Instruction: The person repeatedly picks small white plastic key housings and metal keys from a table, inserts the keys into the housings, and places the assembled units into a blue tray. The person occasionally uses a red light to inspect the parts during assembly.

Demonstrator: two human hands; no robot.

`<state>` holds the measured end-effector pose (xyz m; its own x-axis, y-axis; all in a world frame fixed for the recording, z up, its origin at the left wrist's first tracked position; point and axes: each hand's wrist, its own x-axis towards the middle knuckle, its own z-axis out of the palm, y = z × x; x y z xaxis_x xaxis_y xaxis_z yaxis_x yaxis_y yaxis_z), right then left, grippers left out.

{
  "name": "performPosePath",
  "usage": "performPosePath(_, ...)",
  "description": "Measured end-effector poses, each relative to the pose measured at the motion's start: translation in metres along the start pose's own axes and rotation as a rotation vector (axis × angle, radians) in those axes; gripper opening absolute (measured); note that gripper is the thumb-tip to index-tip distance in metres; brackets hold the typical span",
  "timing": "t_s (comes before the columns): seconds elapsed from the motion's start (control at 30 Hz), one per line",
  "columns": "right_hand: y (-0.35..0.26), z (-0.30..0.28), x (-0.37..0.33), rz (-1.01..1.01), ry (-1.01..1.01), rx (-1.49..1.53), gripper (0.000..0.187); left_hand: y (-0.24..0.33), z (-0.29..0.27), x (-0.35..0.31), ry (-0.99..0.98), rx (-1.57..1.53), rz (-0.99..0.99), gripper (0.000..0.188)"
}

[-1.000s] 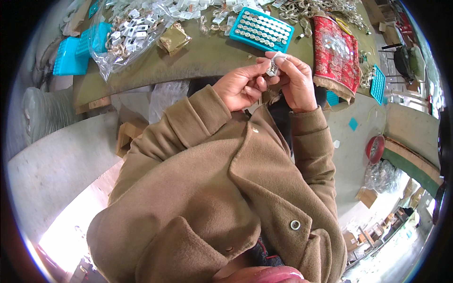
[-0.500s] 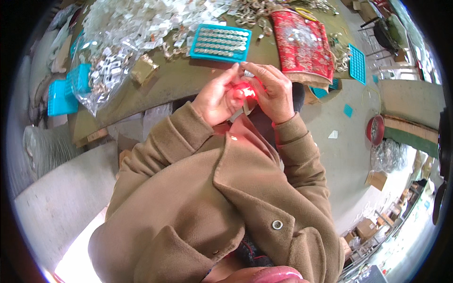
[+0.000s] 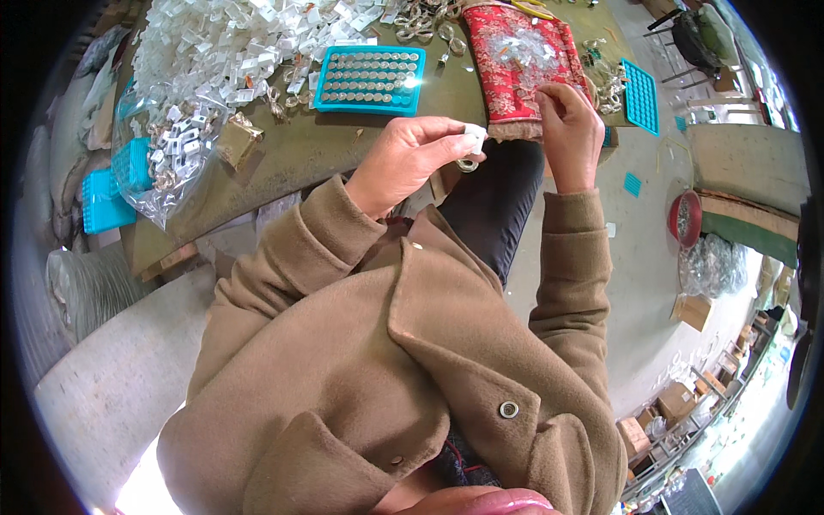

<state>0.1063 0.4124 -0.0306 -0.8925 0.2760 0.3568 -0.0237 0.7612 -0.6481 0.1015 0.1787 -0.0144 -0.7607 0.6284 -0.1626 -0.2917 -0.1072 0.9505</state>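
Observation:
My left hand (image 3: 410, 159), in front of the table edge, pinches a small white plastic piece (image 3: 475, 137) between thumb and fingertips. A shiny round part (image 3: 466, 165) hangs just under it, probably joined to it. Over the near right edge of a red patterned cloth (image 3: 491, 53) is my right hand (image 3: 572, 129), its thumb and forefinger brought together. Whatever may be between those fingertips is too small to make out. On the cloth, beyond the right fingertips, lies a heap of small clear pieces (image 3: 525, 50).
A blue tray (image 3: 323, 105) with rows of round silvery parts stands on the table (image 3: 283, 163). Behind it spreads a large heap of white plastic pieces (image 3: 232, 43). A clear bag (image 3: 176, 150) and stacked blue trays (image 3: 107, 202) sit left; another blue tray (image 3: 640, 96) is at right.
My hands have come apart: the right went right to the red cloth, the left keeps the white piece. The bright red glow between them is gone.

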Motion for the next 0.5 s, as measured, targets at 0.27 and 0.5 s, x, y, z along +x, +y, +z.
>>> performPosePath(0.27, 0.014, 0.025, 0.006, -0.052, -0.042, -0.251, 0.013, -0.005, 0.003, 0.007, 0.046, -0.319, -0.233, 0.025)
performPosePath(0.5, 0.016, 0.014, -0.004, -0.017, -0.078, -0.004, 0.018, -0.017, 0.002, 0.007, 0.082, -0.378, -0.222, 0.024)
